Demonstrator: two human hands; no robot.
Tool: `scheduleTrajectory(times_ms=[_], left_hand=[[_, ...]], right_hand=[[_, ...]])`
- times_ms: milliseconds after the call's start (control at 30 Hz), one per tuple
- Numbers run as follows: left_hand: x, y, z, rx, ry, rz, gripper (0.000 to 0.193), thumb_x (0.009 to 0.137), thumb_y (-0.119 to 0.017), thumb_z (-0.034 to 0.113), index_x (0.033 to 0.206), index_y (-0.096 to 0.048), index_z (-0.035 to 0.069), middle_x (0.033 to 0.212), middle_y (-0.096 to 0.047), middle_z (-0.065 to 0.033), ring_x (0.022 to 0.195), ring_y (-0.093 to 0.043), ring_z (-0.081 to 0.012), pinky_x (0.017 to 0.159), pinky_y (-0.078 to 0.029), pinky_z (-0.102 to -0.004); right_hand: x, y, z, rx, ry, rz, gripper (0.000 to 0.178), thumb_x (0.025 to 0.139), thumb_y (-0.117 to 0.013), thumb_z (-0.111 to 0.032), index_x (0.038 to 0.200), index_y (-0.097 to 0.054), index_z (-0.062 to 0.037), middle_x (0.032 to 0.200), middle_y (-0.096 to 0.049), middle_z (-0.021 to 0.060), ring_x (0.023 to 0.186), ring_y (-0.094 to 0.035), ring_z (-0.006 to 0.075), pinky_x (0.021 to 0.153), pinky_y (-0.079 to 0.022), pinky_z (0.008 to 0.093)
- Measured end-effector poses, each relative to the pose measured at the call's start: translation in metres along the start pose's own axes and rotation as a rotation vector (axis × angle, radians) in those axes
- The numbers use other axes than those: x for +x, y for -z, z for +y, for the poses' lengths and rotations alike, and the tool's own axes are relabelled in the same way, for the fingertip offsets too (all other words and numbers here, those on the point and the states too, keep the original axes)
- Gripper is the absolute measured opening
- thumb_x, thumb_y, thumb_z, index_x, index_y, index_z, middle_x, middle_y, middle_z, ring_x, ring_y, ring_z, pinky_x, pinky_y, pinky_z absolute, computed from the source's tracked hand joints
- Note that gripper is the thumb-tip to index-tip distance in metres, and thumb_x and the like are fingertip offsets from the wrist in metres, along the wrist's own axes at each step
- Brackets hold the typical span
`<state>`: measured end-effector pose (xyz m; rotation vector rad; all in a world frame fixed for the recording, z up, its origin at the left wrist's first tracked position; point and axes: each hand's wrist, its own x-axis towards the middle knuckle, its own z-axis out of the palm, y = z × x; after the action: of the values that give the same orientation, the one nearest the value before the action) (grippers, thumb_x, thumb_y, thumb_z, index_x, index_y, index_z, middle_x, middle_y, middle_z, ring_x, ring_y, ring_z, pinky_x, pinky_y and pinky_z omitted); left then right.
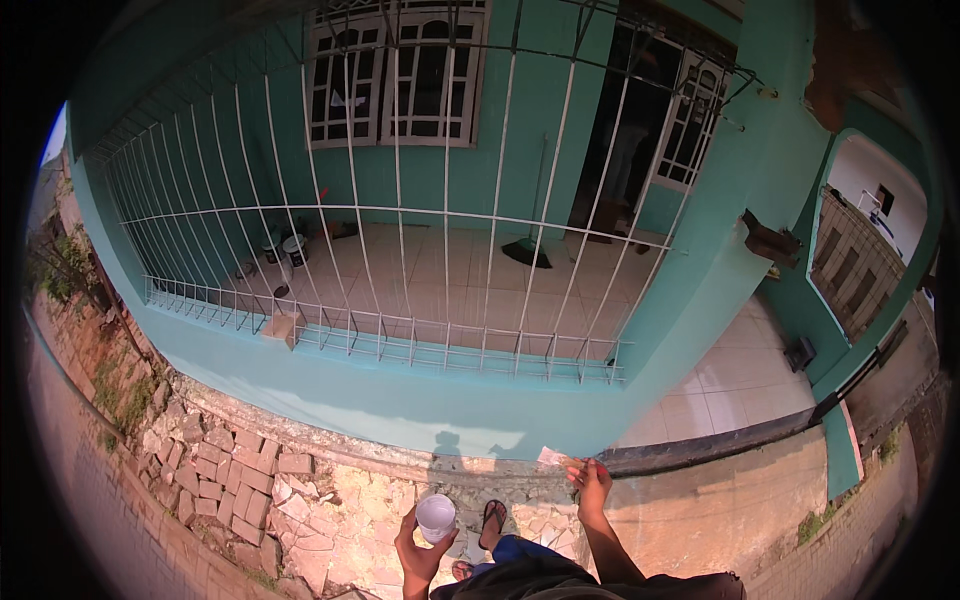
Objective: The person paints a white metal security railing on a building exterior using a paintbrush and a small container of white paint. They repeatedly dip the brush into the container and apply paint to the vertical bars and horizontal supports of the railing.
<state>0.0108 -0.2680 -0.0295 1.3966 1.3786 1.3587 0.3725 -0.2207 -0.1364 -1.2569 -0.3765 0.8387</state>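
Observation:
My left hand (416, 560) is wrapped round a small white plastic tub (436, 518), held upright with its open top facing up. The inside looks whitish; how full it is I cannot tell. In my right hand (594, 488) is a paintbrush (551, 457), gripped by the handle, its pale, wide bristle end pointing left. That end is close to the foot of a low light-teal wall (400, 412); whether it touches the wall I cannot tell. White metal bars (450, 211) rise from the wall's top.
Broken paving bricks (225, 480) cover the ground at left. A dark-edged porch step (700, 456) lies to the right, beside a teal pillar (690, 290). Behind the bars are a paint bucket (293, 250), a broom (526, 252) and a person (628, 150) in the doorway.

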Motion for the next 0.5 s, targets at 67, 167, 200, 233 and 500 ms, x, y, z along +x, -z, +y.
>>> scheduleTrajectory(times_ms=[67,167,200,233,500], left_hand=[[-0.012,0.004,-0.002,-0.002,-0.031,0.042,0.07,0.068,-0.093,0.01,0.128,-0.062,-0.006,0.117,-0.071,-0.0196,0.109,-0.069,-0.0267,0.097,-0.052,-0.0395],[-0.024,0.013,0.005,0.022,-0.073,0.065,0.07,0.068,-0.094,0.011,0.128,-0.062,-0.005,0.116,-0.071,-0.0205,0.109,-0.07,-0.0293,0.097,-0.053,-0.0404],[-0.029,0.016,0.0,0.067,-0.103,0.085,0.069,0.069,-0.094,0.011,0.128,-0.062,-0.004,0.118,-0.07,-0.0209,0.11,-0.07,-0.0312,0.095,-0.054,-0.0412],[-0.035,0.02,0.001,0.084,-0.099,0.093,0.069,0.069,-0.094,0.012,0.128,-0.062,-0.004,0.118,-0.07,-0.0206,0.11,-0.07,-0.0312,0.095,-0.054,-0.041],[-0.071,0.047,0.012,0.017,0.021,0.114,0.066,0.073,-0.091,0.01,0.132,-0.063,0.001,0.127,-0.065,-0.0172,0.115,-0.066,-0.0273,0.097,-0.052,-0.0372]], right_hand=[[-0.008,-0.006,0.0,0.01,-0.017,-0.019,0.027,0.107,-0.057,-0.027,0.116,-0.061,-0.0019,0.115,-0.071,0.0164,0.091,-0.073,0.0253,0.075,-0.06,0.036],[-0.018,-0.013,0.008,0.023,-0.021,-0.065,0.026,0.107,-0.056,-0.027,0.115,-0.061,-0.0025,0.115,-0.072,0.0156,0.091,-0.073,0.0246,0.075,-0.06,0.0356],[-0.023,-0.018,0.008,0.001,-0.03,-0.083,0.026,0.107,-0.057,-0.027,0.115,-0.062,-0.003,0.115,-0.072,0.0149,0.09,-0.073,0.0247,0.075,-0.06,0.0354],[-0.028,-0.023,0.01,-0.011,-0.05,-0.111,0.025,0.107,-0.057,-0.029,0.115,-0.062,-0.0047,0.116,-0.072,0.0141,0.091,-0.073,0.0241,0.077,-0.06,0.0357],[-0.057,-0.049,0.027,-0.054,-0.139,-0.273,0.029,0.106,-0.059,-0.036,0.117,-0.061,-0.0097,0.119,-0.072,0.0115,0.096,-0.072,0.0225,0.082,-0.057,0.0365]])
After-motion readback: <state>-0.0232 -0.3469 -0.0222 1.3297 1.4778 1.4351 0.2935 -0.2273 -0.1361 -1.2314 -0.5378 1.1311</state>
